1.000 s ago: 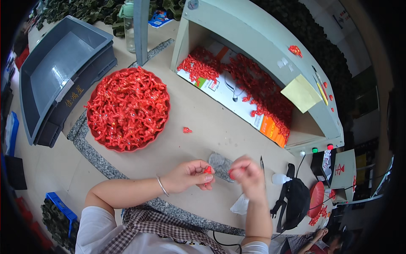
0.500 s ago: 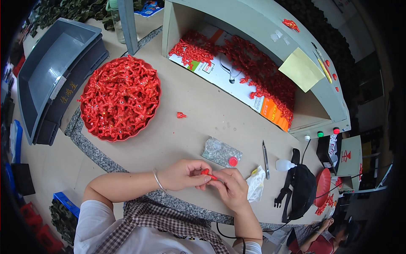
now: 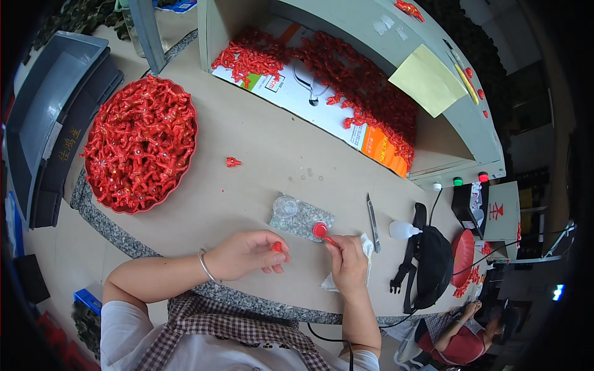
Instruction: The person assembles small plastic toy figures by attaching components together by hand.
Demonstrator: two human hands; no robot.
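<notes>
My left hand (image 3: 249, 255), with a bracelet on its wrist, pinches a small red plastic piece (image 3: 276, 247) between thumb and fingers. My right hand (image 3: 350, 264) grips another small red piece (image 3: 330, 239), its tip at a small round red container (image 3: 320, 230); whether they touch I cannot tell. That container rests on a speckled stone slab (image 3: 304, 217), beside a clear round dish (image 3: 285, 206). Partly under my right hand lies a crumpled white cloth (image 3: 368, 246). One loose red piece (image 3: 232, 162) sits farther off on the table.
A red bowl (image 3: 190, 154) heaped with red figures stands left, near grey bins (image 3: 46, 117). Ahead, a shelf (image 3: 455, 151) holds many red pieces. Rightward are tweezers (image 3: 374, 222), a white squeeze bottle (image 3: 403, 230) and a black waist bag (image 3: 438, 272). Another person (image 3: 461, 337) sits far right.
My hands have moved apart from where they met on the red pieces. The right one has shifted to the red container; the left keeps a piece. The whole view has shifted slightly.
</notes>
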